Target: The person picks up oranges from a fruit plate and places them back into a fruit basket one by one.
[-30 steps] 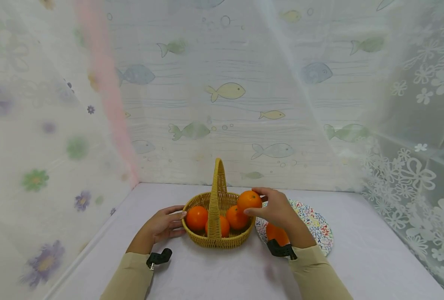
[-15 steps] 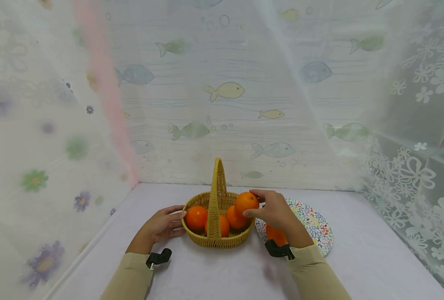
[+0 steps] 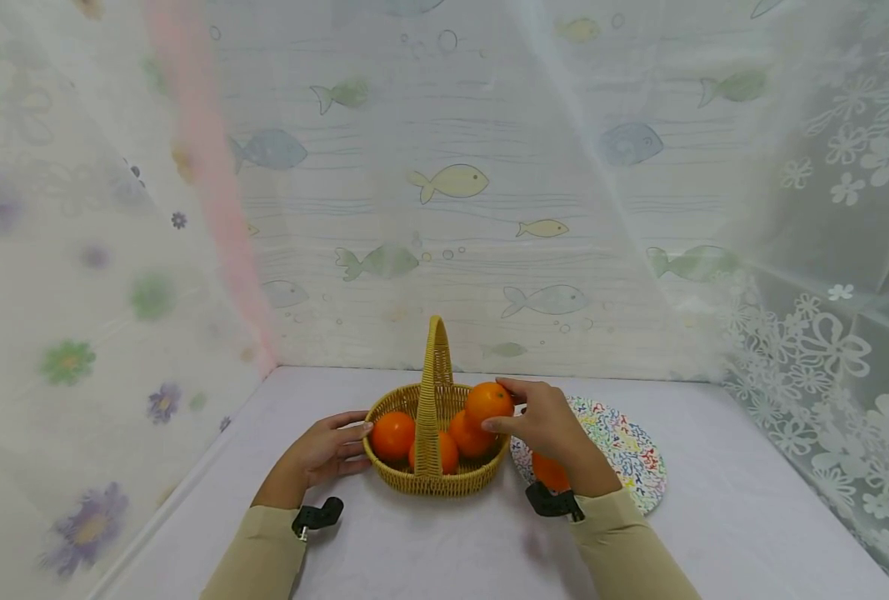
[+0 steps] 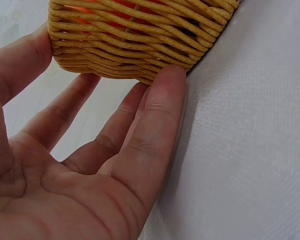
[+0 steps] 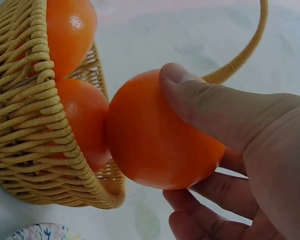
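A yellow wicker basket with a tall arched handle holds several oranges. My right hand grips an orange with the thumb on the near side and fingers behind. This orange is over the basket's right end and touches an orange lying inside, as the right wrist view shows. My left hand touches the basket's left end with its fingertips; in the left wrist view the fingers lie fairly straight against the woven wall.
A round plate with a colourful pattern lies right of the basket. One more orange is on it, partly hidden by my right wrist. White cloth covers the table, and printed curtains hang behind and at both sides.
My right hand has shifted slightly left with its orange, farther over the basket's right end. The left hand and the basket have stayed in place.
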A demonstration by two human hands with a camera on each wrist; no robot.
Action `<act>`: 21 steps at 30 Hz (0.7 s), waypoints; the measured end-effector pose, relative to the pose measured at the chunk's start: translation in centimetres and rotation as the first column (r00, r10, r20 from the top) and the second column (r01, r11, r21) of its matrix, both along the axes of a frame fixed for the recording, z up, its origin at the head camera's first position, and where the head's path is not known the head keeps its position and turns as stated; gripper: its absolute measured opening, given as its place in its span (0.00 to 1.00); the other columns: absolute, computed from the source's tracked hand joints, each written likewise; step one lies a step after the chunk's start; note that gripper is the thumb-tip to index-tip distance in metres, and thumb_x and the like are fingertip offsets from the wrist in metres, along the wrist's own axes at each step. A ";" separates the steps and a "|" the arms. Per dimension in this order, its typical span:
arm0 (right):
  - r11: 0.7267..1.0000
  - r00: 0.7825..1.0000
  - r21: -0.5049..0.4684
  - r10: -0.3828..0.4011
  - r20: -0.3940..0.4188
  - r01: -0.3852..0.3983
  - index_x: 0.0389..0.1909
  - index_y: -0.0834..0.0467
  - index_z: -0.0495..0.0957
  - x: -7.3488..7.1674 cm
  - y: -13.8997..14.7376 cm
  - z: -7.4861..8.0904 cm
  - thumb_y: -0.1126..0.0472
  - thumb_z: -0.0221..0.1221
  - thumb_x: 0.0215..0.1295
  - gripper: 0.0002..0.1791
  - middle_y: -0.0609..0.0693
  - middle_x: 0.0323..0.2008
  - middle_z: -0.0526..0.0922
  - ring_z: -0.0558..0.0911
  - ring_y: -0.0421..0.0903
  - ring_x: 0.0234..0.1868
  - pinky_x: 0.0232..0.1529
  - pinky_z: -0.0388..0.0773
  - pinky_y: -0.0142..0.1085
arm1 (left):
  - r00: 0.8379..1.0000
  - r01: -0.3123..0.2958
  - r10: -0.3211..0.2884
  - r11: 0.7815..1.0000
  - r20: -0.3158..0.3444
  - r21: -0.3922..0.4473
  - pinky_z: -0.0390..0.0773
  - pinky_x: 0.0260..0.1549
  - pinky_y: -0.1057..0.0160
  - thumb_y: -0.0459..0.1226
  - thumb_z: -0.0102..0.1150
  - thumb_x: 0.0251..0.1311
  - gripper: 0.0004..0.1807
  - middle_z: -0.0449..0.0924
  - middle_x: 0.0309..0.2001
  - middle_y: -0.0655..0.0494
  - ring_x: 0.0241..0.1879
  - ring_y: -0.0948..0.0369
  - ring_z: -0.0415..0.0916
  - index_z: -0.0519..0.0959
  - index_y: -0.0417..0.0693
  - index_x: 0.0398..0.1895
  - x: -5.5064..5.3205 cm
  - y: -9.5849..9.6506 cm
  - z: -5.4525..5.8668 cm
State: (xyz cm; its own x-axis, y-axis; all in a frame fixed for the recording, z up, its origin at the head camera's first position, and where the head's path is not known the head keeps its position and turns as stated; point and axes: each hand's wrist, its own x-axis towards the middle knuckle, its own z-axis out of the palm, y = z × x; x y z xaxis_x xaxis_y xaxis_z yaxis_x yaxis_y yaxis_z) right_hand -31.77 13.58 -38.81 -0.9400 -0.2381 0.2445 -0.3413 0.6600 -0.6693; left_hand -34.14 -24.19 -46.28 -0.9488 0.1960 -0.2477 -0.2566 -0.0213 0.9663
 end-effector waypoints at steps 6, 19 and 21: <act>1.000 1.000 0.005 -0.024 -0.002 0.024 0.72 0.47 0.75 -0.1 -0.3 -0.3 0.42 0.77 0.55 0.43 0.49 0.56 0.87 0.84 0.53 0.57 0.52 0.85 0.48 | 1.000 0.003 -0.003 1.000 -0.002 -0.003 0.85 0.54 0.46 0.46 0.69 0.67 0.37 0.82 0.60 0.46 0.52 0.53 0.85 0.68 0.45 0.75 -0.1 0.0 -0.1; 0.997 0.998 -0.050 -0.058 -0.008 0.058 0.74 0.51 0.72 -0.4 -0.6 -0.7 0.44 0.76 0.57 0.44 0.52 0.63 0.81 0.81 0.54 0.58 0.53 0.85 0.49 | 1.000 0.010 -0.010 1.000 -0.001 0.003 0.85 0.54 0.46 0.47 0.69 0.66 0.38 0.82 0.60 0.47 0.52 0.53 0.85 0.67 0.45 0.76 -0.2 -0.2 -0.2; 0.996 0.998 -0.051 -0.067 0.000 0.067 0.74 0.51 0.71 -0.4 -0.5 -0.7 0.45 0.76 0.57 0.44 0.52 0.63 0.81 0.81 0.54 0.59 0.54 0.85 0.49 | 1.000 0.010 -0.010 1.000 -0.002 0.000 0.85 0.54 0.46 0.47 0.69 0.67 0.38 0.82 0.60 0.47 0.52 0.53 0.85 0.67 0.45 0.76 -0.2 -0.2 -0.2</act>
State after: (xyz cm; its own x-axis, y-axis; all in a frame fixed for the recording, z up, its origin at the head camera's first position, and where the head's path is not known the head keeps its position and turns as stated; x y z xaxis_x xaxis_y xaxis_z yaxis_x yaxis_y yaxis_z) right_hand -32.18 13.03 -39.54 -0.9529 -0.1620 0.2565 -0.2989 0.6468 -0.7017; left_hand -34.35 -24.40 -46.49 -0.9473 0.2053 -0.2459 -0.2551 -0.0189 0.9667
